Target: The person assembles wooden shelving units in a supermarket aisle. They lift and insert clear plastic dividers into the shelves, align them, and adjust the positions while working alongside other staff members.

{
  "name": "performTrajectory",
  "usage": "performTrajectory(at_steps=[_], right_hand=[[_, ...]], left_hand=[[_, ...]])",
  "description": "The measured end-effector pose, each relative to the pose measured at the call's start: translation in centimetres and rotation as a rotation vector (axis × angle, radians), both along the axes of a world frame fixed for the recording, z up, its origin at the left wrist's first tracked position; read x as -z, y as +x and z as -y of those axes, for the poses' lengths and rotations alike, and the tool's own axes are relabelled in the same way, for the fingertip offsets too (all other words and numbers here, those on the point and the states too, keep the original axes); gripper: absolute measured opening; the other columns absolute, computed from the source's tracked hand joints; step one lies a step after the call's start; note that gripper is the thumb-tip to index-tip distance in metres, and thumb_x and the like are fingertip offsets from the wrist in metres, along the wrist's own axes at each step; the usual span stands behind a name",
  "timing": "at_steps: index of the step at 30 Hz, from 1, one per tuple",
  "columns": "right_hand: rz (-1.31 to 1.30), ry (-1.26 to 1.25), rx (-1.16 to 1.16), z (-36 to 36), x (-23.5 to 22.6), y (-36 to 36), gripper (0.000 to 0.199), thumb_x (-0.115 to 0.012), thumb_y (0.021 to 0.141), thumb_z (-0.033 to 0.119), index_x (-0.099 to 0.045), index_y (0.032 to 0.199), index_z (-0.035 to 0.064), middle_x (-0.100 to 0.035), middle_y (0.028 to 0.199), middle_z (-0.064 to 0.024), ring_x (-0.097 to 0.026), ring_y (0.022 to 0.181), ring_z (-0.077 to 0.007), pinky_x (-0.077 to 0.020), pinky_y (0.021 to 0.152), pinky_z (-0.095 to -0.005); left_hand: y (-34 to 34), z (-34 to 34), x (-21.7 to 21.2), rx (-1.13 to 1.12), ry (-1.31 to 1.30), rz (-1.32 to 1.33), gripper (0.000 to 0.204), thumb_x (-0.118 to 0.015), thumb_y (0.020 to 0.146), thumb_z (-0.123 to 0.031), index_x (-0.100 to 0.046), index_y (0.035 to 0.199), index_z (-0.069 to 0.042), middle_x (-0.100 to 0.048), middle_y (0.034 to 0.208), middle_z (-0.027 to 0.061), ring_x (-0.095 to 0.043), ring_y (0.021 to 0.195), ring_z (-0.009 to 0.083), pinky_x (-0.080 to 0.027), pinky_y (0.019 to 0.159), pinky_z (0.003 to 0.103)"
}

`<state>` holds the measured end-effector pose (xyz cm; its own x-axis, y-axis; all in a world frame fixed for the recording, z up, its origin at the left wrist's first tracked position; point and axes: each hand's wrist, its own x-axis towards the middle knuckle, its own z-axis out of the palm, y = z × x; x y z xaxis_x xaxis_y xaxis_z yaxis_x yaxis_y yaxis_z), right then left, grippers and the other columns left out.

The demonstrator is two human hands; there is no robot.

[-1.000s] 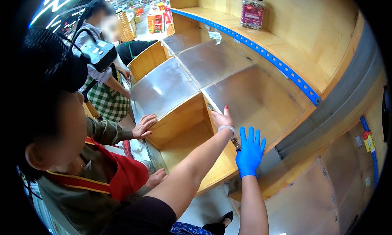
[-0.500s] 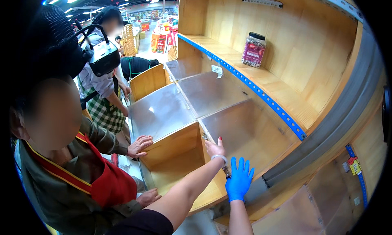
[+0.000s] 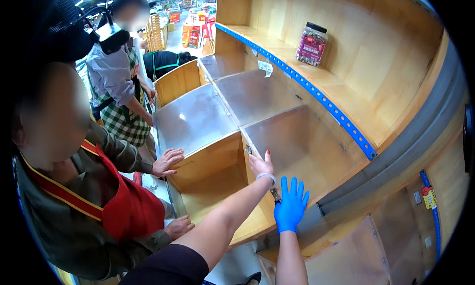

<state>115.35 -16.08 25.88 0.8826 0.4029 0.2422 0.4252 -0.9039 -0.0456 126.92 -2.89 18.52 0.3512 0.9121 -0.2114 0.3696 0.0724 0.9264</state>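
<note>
I log the clear panel (image 3: 307, 136) just beyond both the bare left hand (image 3: 261, 166) and gloved right hand (image 3: 290, 208); fingers wide, no grip visible.

Short dark sleeve (image 3: 170, 266), pale bangle (image 3: 267, 176), red thumbnail (image 3: 268, 152), blue-gloved right fingers (image 3: 293, 188)

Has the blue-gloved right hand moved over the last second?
No, not noticeably: the gloved right hand keeps its place beside the metal fitting on the wooden bin; only the view has shifted.
</note>
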Motion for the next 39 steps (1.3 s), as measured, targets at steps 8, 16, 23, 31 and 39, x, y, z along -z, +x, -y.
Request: performTrajectory(at_steps=[8, 16, 23, 31, 39], right_hand=[[0.008, -0.012, 0.000, -0.2, 0.4, -0.1, 0.077, -0.075, 0.075, 0.019, -0.039, 0.143, 0.0244, -0.035, 0.148, -0.0119, -0.029, 0.138, -0.0319, -0.0182, 0.113, -0.0521], [0.027, 0.035, -0.002, 0.5, 1.2, 0.2, 0.065, -0.059, 0.083, 0.014, -0.039, 0.143, 0.0258, -0.037, 0.147, -0.0093, -0.031, 0.137, -0.0309, -0.0178, 0.112, -0.0531], [0.056, 0.144, -0.151, 2.8, -0.3, 0.1, 0.049, -0.054, 0.086, 0.015, -0.051, 0.134, 0.0180, -0.044, 0.141, -0.0108, -0.036, 0.133, -0.0326, -0.0227, 0.111, -0.0512], [0.781, -0.064, -0.071, 2.4, -20.6, 8.2, 0.056, -0.057, 0.085, 0.014, -0.043, 0.138, 0.0043, -0.049, 0.131, -0.0176, -0.041, 0.127, -0.0328, -0.0343, 0.105, -0.0441], [0.525, -0.137, 0.085, 4.5, -20.3, 16.9, 0.028, -0.057, 0.085, 0.024, -0.058, 0.106, 0.0049, -0.066, 0.086, -0.0191, -0.065, 0.076, -0.0358, -0.0511, 0.063, -0.0477]], left_hand=[[-0.6, -0.3, -0.3, 0.023, -0.012, -0.045, 0.084, -0.059, 0.088, -0.047, -0.025, 0.142, 0.008, -0.035, 0.144, 0.0269, -0.035, 0.134, 0.0376, -0.029, 0.111, 0.040], [-0.1, -0.2, 0.5, -0.004, 0.005, 0.103, 0.075, -0.065, 0.087, -0.037, -0.032, 0.138, 0.006, -0.042, 0.138, 0.0278, -0.044, 0.127, 0.0386, -0.035, 0.106, 0.042], [0.0, 0.2, -0.8, 0.038, -0.094, 0.223, 0.060, -0.064, 0.090, -0.025, -0.037, 0.134, 0.005, -0.052, 0.128, 0.0243, -0.055, 0.113, 0.0347, -0.041, 0.097, 0.040], [-1.3, 0.0, -3.0, 0.045, -0.047, 0.036, 0.060, -0.063, 0.089, -0.035, -0.042, 0.126, 0.007, -0.055, 0.123, 0.0250, -0.057, 0.110, 0.0372, -0.044, 0.093, 0.043], [0.7, 0.4, -0.1, 0.004, 0.016, 0.109, 0.064, -0.067, 0.086, -0.036, -0.042, 0.129, 0.006, -0.057, 0.123, 0.0219, -0.059, 0.107, 0.0348, -0.045, 0.091, 0.041]])
